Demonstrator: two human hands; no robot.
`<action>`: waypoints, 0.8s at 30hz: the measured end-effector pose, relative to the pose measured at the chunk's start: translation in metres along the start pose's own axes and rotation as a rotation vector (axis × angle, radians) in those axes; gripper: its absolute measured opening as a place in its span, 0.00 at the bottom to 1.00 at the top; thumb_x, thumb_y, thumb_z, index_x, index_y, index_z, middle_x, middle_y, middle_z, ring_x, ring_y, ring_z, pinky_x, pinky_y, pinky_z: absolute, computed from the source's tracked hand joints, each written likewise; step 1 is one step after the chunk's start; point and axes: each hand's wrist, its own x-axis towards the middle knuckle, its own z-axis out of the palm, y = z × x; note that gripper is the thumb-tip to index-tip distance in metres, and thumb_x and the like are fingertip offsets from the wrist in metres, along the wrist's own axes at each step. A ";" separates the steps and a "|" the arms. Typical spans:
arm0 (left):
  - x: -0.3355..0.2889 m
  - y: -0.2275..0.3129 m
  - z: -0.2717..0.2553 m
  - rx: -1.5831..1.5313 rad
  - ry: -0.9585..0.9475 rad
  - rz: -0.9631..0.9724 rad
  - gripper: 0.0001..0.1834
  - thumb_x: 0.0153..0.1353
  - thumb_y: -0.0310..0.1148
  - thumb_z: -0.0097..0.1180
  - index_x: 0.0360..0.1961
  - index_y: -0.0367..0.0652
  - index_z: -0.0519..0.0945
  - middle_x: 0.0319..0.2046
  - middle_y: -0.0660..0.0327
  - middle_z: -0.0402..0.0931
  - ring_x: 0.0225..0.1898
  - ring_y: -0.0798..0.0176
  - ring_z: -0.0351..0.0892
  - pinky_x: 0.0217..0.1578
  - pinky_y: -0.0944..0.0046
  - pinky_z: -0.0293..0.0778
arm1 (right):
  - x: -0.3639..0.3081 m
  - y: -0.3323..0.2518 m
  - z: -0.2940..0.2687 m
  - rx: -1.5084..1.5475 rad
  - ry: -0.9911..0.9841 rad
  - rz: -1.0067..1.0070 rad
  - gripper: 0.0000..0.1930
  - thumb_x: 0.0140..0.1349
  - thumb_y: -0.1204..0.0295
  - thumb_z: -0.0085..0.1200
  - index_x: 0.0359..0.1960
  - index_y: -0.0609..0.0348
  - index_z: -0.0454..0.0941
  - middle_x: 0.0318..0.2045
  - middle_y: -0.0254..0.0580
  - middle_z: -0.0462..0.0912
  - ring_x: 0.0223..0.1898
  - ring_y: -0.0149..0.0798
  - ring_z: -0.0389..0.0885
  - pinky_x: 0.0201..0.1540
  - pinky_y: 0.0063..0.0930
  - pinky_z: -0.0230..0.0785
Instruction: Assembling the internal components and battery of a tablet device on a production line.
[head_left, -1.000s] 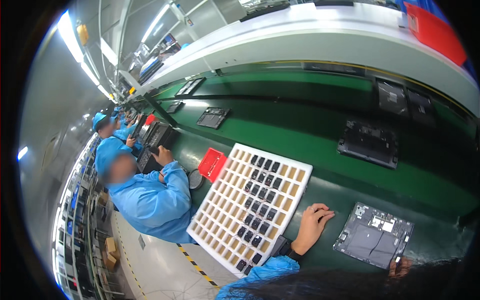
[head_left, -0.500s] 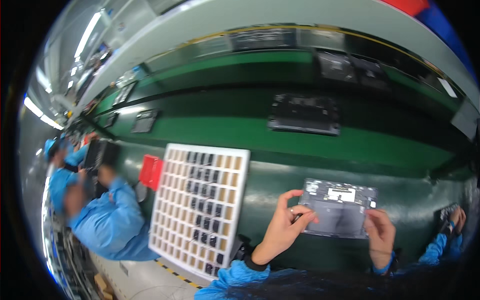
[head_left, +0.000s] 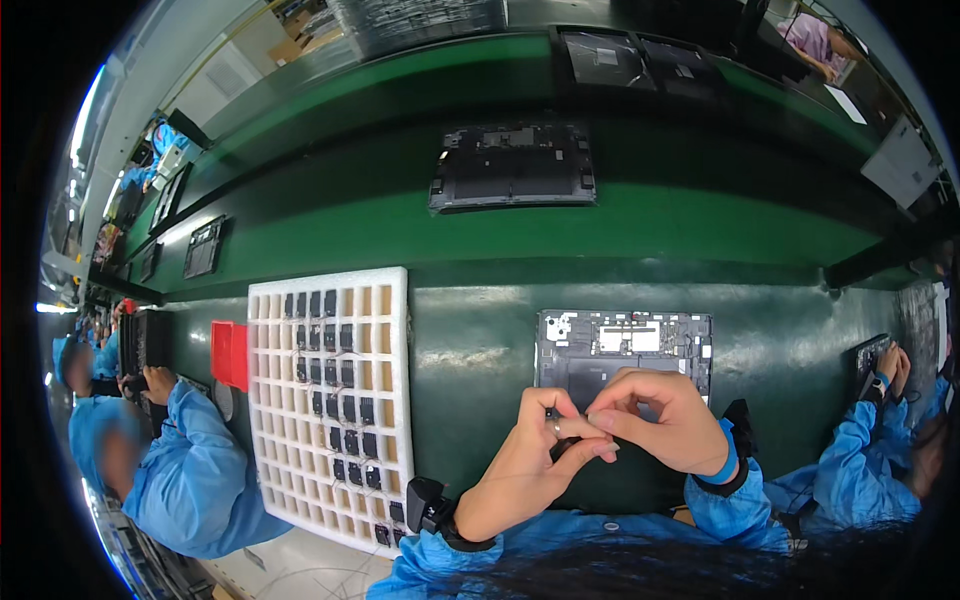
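Observation:
An opened flat device (head_left: 625, 340), dark grey with its circuit board and small white labels exposed, lies on the green bench in front of me. Over its near edge my left hand (head_left: 525, 455) and my right hand (head_left: 670, 425) meet, fingertips pinched together. Something small and dark shows between the fingers, mostly hidden, so I cannot make out its kind. A ring is on a left-hand finger. To the left is a white foam tray (head_left: 398, 310) with many square compartments, several holding small black parts (head_left: 331, 335) with thin wires.
A red box (head_left: 228, 355) touches the tray's left side. Beyond the bench a green conveyor (head_left: 350, 230) carries another opened device (head_left: 512, 170) and dark panels (head_left: 605, 62). A co-worker in blue (head_left: 190, 470) sits at left; another person's hands (head_left: 893, 370) work at right.
My hands have left the device's two sides and come together above its near edge. My view has shifted, showing more of the area beyond the conveyor.

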 end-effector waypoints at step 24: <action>0.019 0.005 0.012 0.000 0.328 -0.066 0.05 0.77 0.26 0.63 0.47 0.34 0.84 0.37 0.65 0.79 0.36 0.77 0.73 0.33 0.76 0.66 | -0.008 0.014 0.014 0.203 0.359 -0.047 0.11 0.80 0.71 0.58 0.50 0.68 0.87 0.41 0.39 0.87 0.43 0.29 0.83 0.49 0.26 0.76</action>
